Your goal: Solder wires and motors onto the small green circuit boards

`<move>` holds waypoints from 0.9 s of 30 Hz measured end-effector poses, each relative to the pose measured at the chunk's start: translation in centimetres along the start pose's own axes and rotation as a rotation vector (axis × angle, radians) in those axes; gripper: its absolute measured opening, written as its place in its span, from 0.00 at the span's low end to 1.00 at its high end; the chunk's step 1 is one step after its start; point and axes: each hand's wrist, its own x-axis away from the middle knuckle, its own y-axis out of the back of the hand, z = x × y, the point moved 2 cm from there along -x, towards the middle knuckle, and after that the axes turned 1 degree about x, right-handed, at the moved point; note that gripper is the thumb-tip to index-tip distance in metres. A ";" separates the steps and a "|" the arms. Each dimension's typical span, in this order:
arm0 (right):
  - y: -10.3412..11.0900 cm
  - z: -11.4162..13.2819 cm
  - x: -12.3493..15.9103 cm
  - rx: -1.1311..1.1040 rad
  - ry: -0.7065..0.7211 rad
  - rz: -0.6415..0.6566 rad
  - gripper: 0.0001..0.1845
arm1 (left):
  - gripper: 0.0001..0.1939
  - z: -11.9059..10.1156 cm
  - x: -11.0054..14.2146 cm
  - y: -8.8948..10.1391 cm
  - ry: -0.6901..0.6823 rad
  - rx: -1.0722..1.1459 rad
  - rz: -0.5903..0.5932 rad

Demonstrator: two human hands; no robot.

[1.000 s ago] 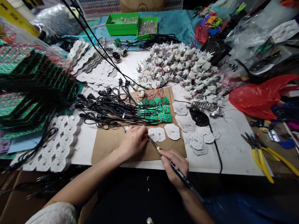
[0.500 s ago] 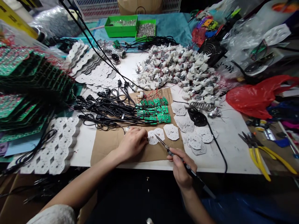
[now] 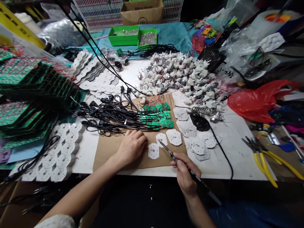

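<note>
My right hand (image 3: 186, 174) grips a black soldering iron (image 3: 180, 163) whose tip hangs just over a white round board (image 3: 161, 139) on the cardboard sheet (image 3: 114, 148). My left hand (image 3: 131, 146) rests on the cardboard with fingers curled, its fingertips next to another white round board (image 3: 153, 151). I cannot see anything held in it. A third white board (image 3: 174, 137) lies to the right. Green circuit boards (image 3: 156, 115) with black cables (image 3: 106, 112) lie just beyond my hands.
A heap of small white motors (image 3: 180, 74) fills the back of the table. Stacks of green boards (image 3: 28, 91) stand left, white board stacks (image 3: 59, 152) front left. A black iron stand (image 3: 200, 122), yellow pliers (image 3: 263, 158), a red bag (image 3: 256, 99) and green bins (image 3: 133, 34) lie around.
My right hand pulled the iron back from under my left hand toward the right. My left hand slid one white board toward me, away from the other two.
</note>
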 end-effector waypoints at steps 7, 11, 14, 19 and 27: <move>-0.1 0.1 -0.1 -0.011 -0.009 0.016 0.15 | 0.13 0.0 0.3 1.0 0.002 0.026 0.026; -0.2 0.1 -0.1 -0.011 0.007 0.014 0.14 | 0.16 0.0 0.5 1.1 0.032 -0.011 -0.054; -0.3 0.2 -0.2 0.001 0.020 0.022 0.14 | 0.15 -0.1 0.6 1.0 0.006 -0.008 -0.085; -0.3 0.1 -0.2 -0.009 0.025 0.018 0.14 | 0.15 0.0 0.6 1.0 0.018 -0.023 -0.079; -0.3 0.3 -0.3 -0.001 0.032 0.022 0.14 | 0.21 0.3 0.7 0.9 0.044 0.019 -0.110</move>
